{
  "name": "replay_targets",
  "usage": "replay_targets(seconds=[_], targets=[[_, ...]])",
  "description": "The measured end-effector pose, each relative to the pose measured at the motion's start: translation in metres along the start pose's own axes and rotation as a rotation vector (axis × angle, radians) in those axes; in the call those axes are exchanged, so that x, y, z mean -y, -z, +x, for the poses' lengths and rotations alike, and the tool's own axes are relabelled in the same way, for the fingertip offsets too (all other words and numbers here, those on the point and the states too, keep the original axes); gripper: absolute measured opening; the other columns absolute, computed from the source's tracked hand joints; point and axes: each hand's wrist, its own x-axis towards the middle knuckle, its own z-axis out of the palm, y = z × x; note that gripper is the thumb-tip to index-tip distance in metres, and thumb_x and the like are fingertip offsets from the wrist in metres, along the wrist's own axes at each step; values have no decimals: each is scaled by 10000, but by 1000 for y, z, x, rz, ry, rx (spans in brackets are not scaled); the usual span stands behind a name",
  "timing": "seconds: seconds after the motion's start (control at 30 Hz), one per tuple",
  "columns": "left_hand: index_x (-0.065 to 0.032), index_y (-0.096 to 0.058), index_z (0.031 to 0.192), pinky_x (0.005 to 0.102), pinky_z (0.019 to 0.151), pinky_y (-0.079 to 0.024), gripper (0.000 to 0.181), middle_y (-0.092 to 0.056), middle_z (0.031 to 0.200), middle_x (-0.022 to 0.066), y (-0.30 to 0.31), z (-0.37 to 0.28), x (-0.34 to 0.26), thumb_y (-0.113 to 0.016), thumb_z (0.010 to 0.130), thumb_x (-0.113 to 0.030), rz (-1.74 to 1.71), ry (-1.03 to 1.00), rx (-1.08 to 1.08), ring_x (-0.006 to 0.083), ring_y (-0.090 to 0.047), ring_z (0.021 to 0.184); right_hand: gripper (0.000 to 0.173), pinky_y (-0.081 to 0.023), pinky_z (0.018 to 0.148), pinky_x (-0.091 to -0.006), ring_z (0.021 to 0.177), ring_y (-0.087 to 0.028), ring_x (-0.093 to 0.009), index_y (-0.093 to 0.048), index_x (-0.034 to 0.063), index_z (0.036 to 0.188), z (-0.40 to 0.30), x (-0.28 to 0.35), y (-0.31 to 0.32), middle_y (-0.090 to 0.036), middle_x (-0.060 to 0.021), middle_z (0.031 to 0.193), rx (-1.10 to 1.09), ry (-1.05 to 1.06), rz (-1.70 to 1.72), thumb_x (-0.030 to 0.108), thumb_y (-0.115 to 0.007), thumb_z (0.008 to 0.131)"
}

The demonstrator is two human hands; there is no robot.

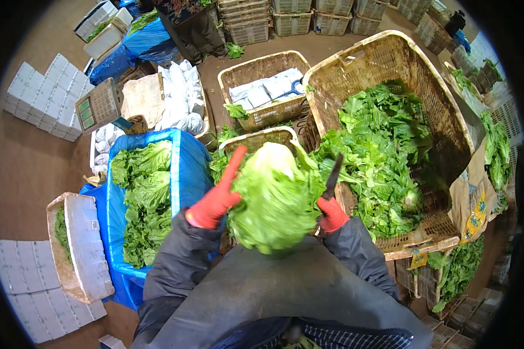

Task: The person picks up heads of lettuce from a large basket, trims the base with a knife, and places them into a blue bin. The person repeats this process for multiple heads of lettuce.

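A large head of leafy green lettuce point(275, 200), blurred at its lower part, is held between my hands above my lap, its pale base toward the far side. My left hand point(216, 196) in a red glove presses against its left side, thumb and one finger spread; the other fingers are hidden. At the right side of the head, my red-gloved right hand point(332, 213) grips a knife point(334, 176) whose dark blade points up and away from me. Directly beyond the lettuce is the rim of a small plastic crate point(262, 135).
On my right stands a big, dirty plastic crate point(441, 109) with loose lettuce leaves point(384, 165). To my left, a blue-lined box point(192, 174) holds lettuce heads point(150, 196). A farther crate point(262, 67) contains white packages and blue-handled scissors point(294, 89). A weighing scale point(98, 107) stands left; a person point(196, 30) stands beyond.
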Motion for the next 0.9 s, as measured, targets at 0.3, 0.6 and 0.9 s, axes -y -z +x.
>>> replay_targets(seconds=[0.3,0.6,0.9], targets=[[-140,4,1464,425,1075,-267,1181,-223,1475,141,31,-1,31,-778,647,-478,-151,6,-6,275,-271,1340,622,-483,641,-231,1000,-592,-216,-407,87,1347,31,22,17,-561,-100,1216,-478,-5,-512,386,-627,848],[-105,-32,1468,301,1046,-278,1030,-330,1405,67,-3,-42,86,-732,717,-17,-33,161,-431,153,-315,1259,378,-421,848,-281,960,-544,-133,-505,20,1203,67,-90,-56,-592,-48,1086,-329,-109,-88,186,-611,880],[-86,-61,1453,390,1036,-340,1200,-393,1358,116,135,-267,-20,-864,570,-209,428,22,-721,246,-406,1242,552,-496,603,-222,1128,-524,-160,-329,64,1387,172,-71,-167,-470,-94,1329,399,-526,-366,162,-560,895]])
